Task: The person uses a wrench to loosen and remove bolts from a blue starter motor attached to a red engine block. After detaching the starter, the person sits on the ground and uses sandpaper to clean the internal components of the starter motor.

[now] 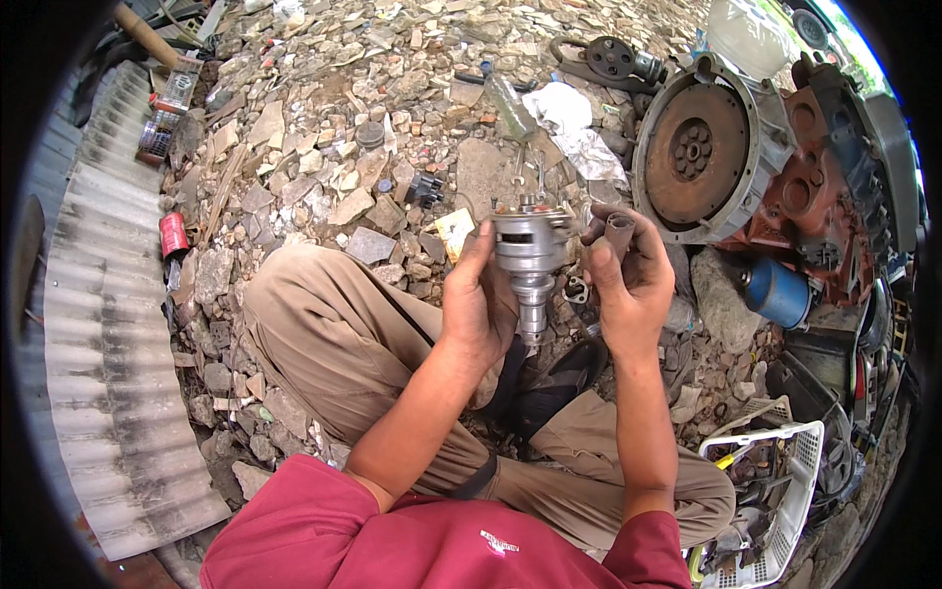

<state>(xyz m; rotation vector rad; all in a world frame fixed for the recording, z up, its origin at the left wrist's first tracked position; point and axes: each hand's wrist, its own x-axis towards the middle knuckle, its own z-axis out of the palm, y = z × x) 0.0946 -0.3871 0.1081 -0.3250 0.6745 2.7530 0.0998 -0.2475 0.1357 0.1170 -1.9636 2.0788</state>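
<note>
A silver distributor (pixel 532 257) is gripped along its left side by the half-curled left hand (pixel 476 299), held up over the crossed legs with its narrow shaft pointed back toward the body. A brown roll (pixel 618 231) is pinched between thumb and bent fingers of the right hand (pixel 636 280), just beside the distributor; whether they touch cannot be told. Beyond, a black cap (pixel 424 188) and white cloth (pixel 564 113) are strewn on stony ground, and a rusty flywheel (pixel 687 147) is seen to the right.

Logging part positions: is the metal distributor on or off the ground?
Off the ground: the left hand holds the metal distributor by its side.
</note>
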